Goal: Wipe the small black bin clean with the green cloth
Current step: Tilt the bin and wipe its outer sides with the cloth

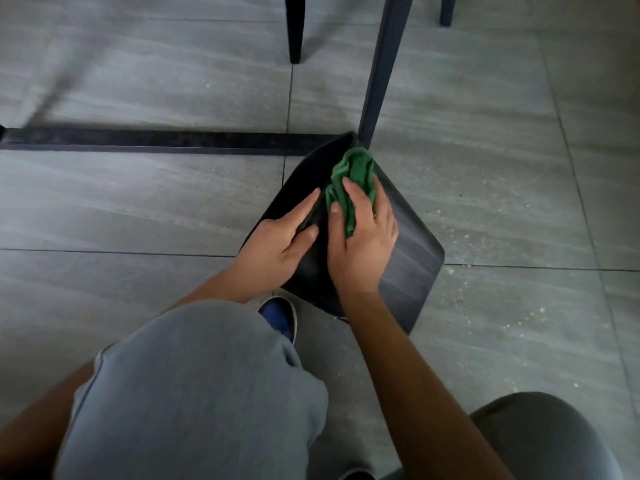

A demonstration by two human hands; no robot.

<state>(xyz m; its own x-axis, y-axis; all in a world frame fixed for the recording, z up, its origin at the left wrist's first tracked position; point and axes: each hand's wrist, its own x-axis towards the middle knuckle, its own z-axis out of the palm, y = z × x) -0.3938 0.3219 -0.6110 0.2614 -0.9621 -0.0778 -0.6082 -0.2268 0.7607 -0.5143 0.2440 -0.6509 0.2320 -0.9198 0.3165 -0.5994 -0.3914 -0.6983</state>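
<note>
The small black bin (412, 258) lies tipped on its side on the grey tiled floor, with a flat ribbed wall facing up and right. My left hand (280, 240) grips the bin's left edge, fingers laid along it and thumb on top. My right hand (363, 237) presses the crumpled green cloth (356, 171) against the bin's upper ridge; the cloth bunches out past my fingertips toward the bin's far end.
A dark table leg (381, 81) stands right behind the bin's far end, and two more legs (295, 29) rise further back. A black strip (156, 142) crosses the floor on the left. My grey-trousered knees (194, 386) and a shoe (280, 317) fill the foreground.
</note>
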